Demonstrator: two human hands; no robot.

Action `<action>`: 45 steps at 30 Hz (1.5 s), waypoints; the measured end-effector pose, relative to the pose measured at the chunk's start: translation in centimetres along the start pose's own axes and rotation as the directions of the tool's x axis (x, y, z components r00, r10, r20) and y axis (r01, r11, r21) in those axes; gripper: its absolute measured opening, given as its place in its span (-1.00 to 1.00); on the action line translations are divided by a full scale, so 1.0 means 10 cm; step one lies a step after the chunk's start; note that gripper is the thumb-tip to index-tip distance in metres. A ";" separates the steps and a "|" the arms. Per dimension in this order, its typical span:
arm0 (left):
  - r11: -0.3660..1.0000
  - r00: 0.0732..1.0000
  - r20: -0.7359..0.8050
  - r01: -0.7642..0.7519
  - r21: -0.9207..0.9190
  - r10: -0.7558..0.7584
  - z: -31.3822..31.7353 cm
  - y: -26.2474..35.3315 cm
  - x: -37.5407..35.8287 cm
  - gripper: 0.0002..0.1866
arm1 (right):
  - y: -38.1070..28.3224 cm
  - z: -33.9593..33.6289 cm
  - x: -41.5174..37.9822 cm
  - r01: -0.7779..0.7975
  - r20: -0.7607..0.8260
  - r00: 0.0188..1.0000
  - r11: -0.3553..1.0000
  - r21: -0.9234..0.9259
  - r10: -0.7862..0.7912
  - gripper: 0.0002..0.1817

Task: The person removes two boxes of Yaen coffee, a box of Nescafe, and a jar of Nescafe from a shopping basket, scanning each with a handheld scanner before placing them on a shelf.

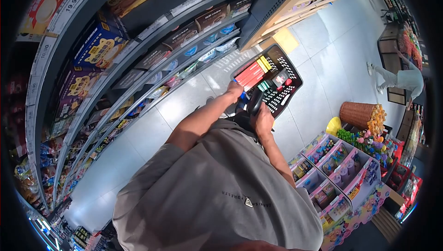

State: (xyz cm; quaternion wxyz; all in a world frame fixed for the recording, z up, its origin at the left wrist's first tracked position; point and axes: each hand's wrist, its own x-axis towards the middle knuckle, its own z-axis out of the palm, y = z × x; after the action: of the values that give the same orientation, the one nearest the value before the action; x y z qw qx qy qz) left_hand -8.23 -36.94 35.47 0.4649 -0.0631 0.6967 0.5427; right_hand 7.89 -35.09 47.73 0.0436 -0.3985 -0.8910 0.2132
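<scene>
A black shopping basket [297,74] with perforated sides stands in front of me, holding red boxes [249,76], yellow packs [264,63] and some green and dark items. My left hand [236,89] is closed at the basket's near left corner, on a blue part that looks like a handle. Close beside it, my right hand [263,118] is closed around a black rounded object [255,102], whose exact kind I cannot make out. Its fingers are partly hidden by that object.
Shelves [184,43] of boxed and bagged goods curve along the left. At the lower right stands a display [339,168] with small compartments, near a wicker basket [355,114]. Another person [406,79] is at the far right. Tiled floor [318,66] runs between.
</scene>
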 end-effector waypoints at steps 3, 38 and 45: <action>0.999 1.000 0.005 0.028 -0.023 -0.028 -0.09 -0.13 0.25 -0.94 | -0.15 0.00 0.01 0.072 -0.051 0.996 0.996 0.056 -0.070 -0.68; 0.999 0.987 -0.158 -0.027 0.023 0.031 -1.48 0.28 0.31 -0.90 | -0.67 0.39 0.39 0.411 0.189 0.850 0.843 0.348 -0.492 -0.45; 0.992 0.975 -0.206 0.104 0.069 -0.087 -1.46 0.40 0.18 -0.88 | -0.70 0.41 0.42 0.359 0.269 0.844 0.862 0.358 -0.464 -0.53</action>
State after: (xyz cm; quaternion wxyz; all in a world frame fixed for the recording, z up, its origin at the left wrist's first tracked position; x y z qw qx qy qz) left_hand -20.03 -46.52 36.66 0.4193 -0.1328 0.7576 0.4823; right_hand -0.84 -37.60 46.49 -0.0100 -0.1408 -0.9077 0.3952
